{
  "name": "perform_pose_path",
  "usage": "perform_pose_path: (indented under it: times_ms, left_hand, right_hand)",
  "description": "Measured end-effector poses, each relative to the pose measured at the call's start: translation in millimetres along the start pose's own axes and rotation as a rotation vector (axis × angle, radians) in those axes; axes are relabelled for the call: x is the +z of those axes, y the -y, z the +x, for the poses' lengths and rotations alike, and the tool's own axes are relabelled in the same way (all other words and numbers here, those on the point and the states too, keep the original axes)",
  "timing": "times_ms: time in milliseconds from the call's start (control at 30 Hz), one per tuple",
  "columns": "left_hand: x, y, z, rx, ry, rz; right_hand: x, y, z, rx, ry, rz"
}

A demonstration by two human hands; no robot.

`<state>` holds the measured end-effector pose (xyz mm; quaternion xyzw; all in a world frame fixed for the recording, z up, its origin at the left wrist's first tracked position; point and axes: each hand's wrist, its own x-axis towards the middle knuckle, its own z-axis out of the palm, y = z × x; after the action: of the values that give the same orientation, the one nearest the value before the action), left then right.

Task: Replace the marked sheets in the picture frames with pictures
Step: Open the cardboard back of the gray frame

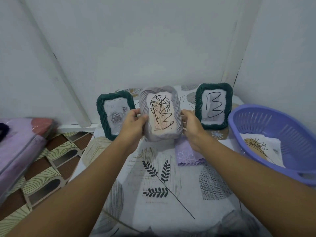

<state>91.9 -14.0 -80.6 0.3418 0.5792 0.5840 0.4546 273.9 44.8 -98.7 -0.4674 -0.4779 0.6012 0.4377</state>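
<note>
The grey ribbed picture frame [159, 115] with its scribbled sheet stands upright, long axis vertical, between both grips; left hand [132, 122] and right hand [191, 127] pinch its side edges, equally near; its back faces away.

Out front, a tabletop [171, 194] dressed in a pale cloth printed with dark leaf sprigs and grey hatched patches. Lying on it, just right of centre, a small folded lilac cloth with a scalloped, embroidered edge [189, 155]. Over on the left, a lilac padded bundle in clear plastic wrap [18, 147], something red tucked at its far end. Below that, a floor of brown and cream fan-patterned tiles [44, 177]. Behind it all, plain pale walls [145, 40] meeting in a corner.
</note>
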Motion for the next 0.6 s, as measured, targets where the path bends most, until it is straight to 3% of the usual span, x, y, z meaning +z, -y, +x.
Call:
perform_pose_path:
  times_ms: [333,600]
  left_hand:
    - [-33,12,-63,-0.019,0.026,-0.050]
    - [-40,25,-86,-0.059,-0.004,-0.077]
  right_hand:
    - [19,-18,-46,0.179,0.143,0.243]
    - [24,-33,-69,0.214,0.112,0.289]
